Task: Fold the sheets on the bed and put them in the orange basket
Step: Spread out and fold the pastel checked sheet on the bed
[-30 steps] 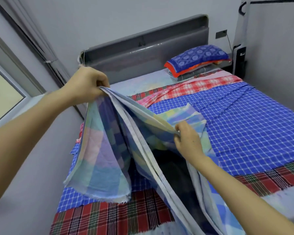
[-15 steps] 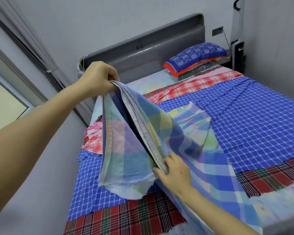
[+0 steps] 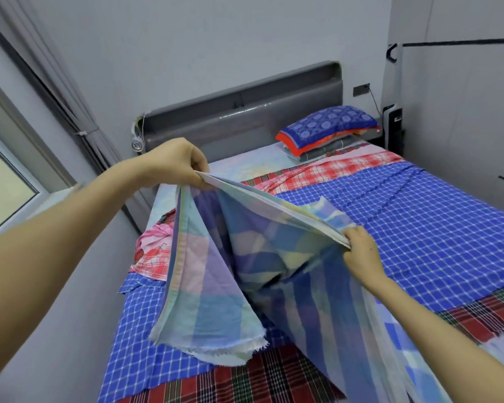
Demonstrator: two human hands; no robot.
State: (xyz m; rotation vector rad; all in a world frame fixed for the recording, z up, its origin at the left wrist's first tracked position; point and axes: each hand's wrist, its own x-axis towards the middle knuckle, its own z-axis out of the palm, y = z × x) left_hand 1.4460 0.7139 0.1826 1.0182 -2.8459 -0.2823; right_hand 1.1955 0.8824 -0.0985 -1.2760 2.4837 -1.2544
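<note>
Our left hand (image 3: 175,161) is raised over the left side of the bed (image 3: 245,167), fingers curled tight on a corner of the pastel checked sheet (image 3: 216,271). Our right hand (image 3: 361,254), lower and further right, pinches the same layered edge, which runs straight between both hands. The rest hangs down, and its frayed end rests on the blue checked sheet (image 3: 419,228) spread on the bed. The bed's left edge is near the wall (image 3: 70,315). On the right the blue sheet lies flat, open as far as the pillow (image 3: 329,123).
</note>
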